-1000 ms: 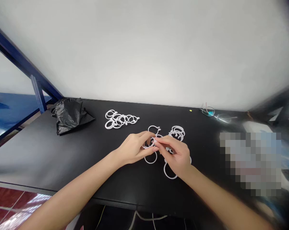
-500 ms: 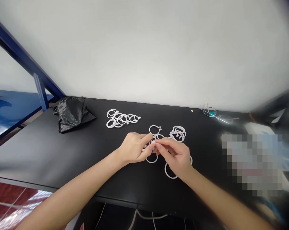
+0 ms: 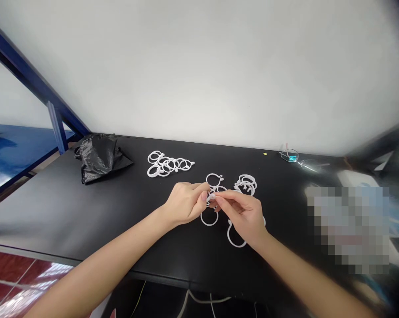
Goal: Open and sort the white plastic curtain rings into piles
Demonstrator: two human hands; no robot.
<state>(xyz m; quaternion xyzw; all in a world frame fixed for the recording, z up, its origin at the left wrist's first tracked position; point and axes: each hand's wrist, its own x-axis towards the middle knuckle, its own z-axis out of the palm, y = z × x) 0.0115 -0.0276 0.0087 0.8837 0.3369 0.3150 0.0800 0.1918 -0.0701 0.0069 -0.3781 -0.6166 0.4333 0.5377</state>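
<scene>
My left hand (image 3: pixel 185 203) and my right hand (image 3: pixel 242 216) meet over the black table top, their fingertips pinching a small white plastic ring (image 3: pixel 212 196) from either side. Its exact shape is partly hidden by my fingers. Further white rings link up around my hands: one (image 3: pixel 214 179) lies just beyond my fingertips, one (image 3: pixel 209 217) lies below my left hand, and one (image 3: pixel 235 238) lies under my right palm. Close to my right hand is a stacked cluster of rings (image 3: pixel 246 184). A looser group of interlinked rings (image 3: pixel 168 164) lies further left.
A crumpled black plastic bag (image 3: pixel 100 159) lies at the table's back left, and glasses (image 3: pixel 289 155) lie at the back right. A pixelated patch (image 3: pixel 348 227) hides something on the right. A blue metal frame (image 3: pixel 30 75) runs at upper left, and cables (image 3: pixel 202 300) hang below the front edge.
My hands have drawn slightly closer around the small ring, and the ring below my left hand shows more fully. The view has shifted a little; the other rings have not visibly moved.
</scene>
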